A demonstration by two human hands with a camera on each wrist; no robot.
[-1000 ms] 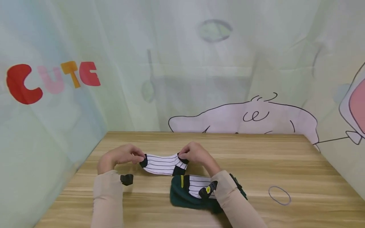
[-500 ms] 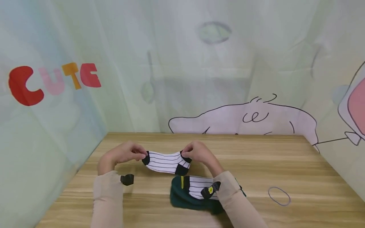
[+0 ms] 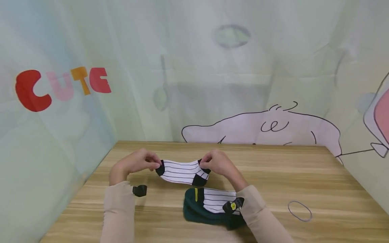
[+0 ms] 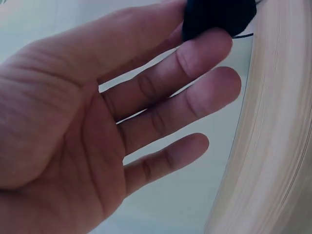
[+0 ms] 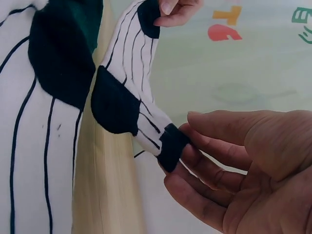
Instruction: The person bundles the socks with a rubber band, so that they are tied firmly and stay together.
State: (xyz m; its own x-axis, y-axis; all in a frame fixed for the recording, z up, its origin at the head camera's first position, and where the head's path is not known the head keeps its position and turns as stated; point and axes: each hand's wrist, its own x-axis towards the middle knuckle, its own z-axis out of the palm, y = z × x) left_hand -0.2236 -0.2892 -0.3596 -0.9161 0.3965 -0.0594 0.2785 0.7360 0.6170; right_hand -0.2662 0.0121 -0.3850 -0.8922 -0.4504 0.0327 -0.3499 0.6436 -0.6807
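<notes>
A white sock with dark stripes (image 3: 180,172) is stretched between both hands above the table. Thumb and fingertips of my left hand (image 3: 138,162) pinch its dark toe (image 4: 219,17); the other fingers of that hand are spread loosely. My right hand (image 3: 220,165) pinches the dark cuff (image 5: 173,146) at the opposite end, and the dark heel (image 5: 117,102) hangs below. Nearer to me, a second striped sock (image 3: 217,200) lies on a dark green folded cloth (image 3: 206,217) with a yellow mark. My right wrist and its camera partly cover that pile.
A thin bluish ring (image 3: 300,211), like a loop of band, lies on the wooden table (image 3: 304,179) at the right. Printed curtains (image 3: 212,74) stand behind and at the left of the table.
Both hands, still pinching the sock, have risen slightly and shifted a little right. The whole view has also shifted slightly. The green cloth and second sock stay in place.
</notes>
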